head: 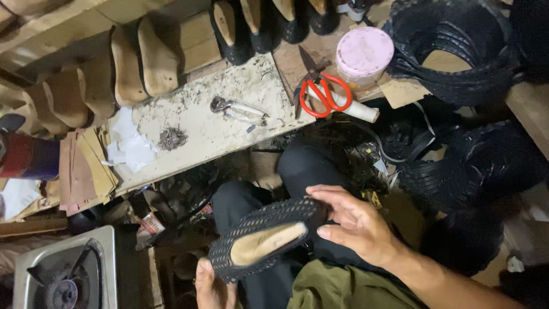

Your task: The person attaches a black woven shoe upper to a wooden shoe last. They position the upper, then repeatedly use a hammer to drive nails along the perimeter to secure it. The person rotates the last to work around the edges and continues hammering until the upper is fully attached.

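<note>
The right hand [357, 223], in the lower right of the frame, curls around the toe end of a black woven shoe [260, 237], thumb along its edge and fingers behind the weave. The left hand [213, 286], at the bottom edge below the shoe, grips its heel end from underneath; only part of that hand shows. The shoe sits stretched over a pale wooden last, its tan sole face turned up, held low in the centre of the frame above the person's dark trousers.

Above the hands, across the middle of the frame, runs a worn, speckled desk [217, 123]. On it lie a small pile of nails [171, 138], a metal pincer tool [234, 109] and scraps of white paper [128, 146]. Toward the upper right rest red-handled scissors [323, 94] beside a jar with a pink lid [364, 52]. A row of wooden lasts [137, 63] stands along the upper left. Stacks of black woven uppers [452, 48] fill the right side. A gas stove [63, 274] sits in the lower left corner.
</note>
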Tool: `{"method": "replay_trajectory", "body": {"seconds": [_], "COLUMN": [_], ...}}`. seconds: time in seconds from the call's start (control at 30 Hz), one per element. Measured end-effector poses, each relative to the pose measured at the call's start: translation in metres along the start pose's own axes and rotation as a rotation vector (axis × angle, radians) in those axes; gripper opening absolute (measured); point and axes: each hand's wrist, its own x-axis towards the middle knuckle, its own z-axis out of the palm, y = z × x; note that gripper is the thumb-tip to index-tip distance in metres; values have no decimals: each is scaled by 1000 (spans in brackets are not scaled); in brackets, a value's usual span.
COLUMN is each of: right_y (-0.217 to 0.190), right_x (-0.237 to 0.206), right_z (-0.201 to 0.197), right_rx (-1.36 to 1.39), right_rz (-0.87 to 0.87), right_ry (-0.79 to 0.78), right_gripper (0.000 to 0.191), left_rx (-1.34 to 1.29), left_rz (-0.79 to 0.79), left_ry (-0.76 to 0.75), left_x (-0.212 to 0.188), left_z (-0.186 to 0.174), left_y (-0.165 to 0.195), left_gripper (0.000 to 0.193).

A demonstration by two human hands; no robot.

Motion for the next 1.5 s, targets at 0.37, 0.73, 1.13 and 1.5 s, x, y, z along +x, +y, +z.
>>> {"method": "replay_trajectory", "body": {"seconds": [0.37,0.73,1.13,1.5], "right_y": [-30,-46,-59,-42], "right_x": [-7,-4,1,-19], "right_z": [21,-1,0,11], "right_rx": [-616,-720,-725,-649], "right_rz": [-177,-535,-396,-254], "right_ry": [32,-337,-361,-69], "right_gripper": [52,40,53,46], "left_rx": [9,0,24,34], "left_rz": [60,-51,7,-13], "left_ry": [121,108,141,185], "left_x": [-19,-15,-18,-19], "left_z": [-36,-21,-16,12], "left_y": [-18,0,-11,-11], "left_gripper": [13,23,19,7]}}
